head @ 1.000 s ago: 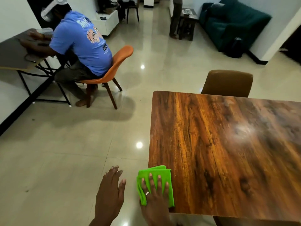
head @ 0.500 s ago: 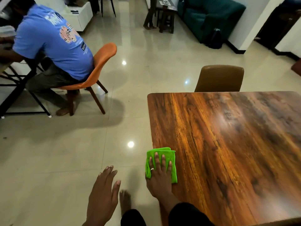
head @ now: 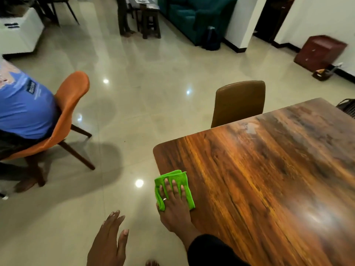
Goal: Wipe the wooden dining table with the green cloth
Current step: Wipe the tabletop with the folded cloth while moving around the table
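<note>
Down at about 6 o'clock in the head view, the right hand (head: 173, 206) lies flat on the green cloth (head: 173, 189), palm down, 4 fingers spread apart and pressing the fabric onto the wooden dining table (head: 269, 179); it is laid open on the cloth, not clenched around it. A ring shows on 1 finger. The cloth is folded into a rough rectangle whose long axis runs from about 6 o'clock toward 12 o'clock, leaning slightly to 11, the same way the fingers point. It sits on the table's left edge, a little short of the rounded far-left corner, with its left border hanging just over the edge above the tiled floor (head: 153, 83).

The left hand (head: 109, 242) hovers off the table at about 7 o'clock over the floor, fingers extended and loosely apart, holding nothing.

A brown chair (head: 238, 102) stands at the table's far side toward 1 o'clock. At 9 o'clock a person in a blue shirt (head: 23, 110) sits on an orange chair (head: 71, 104), well apart from the table
</note>
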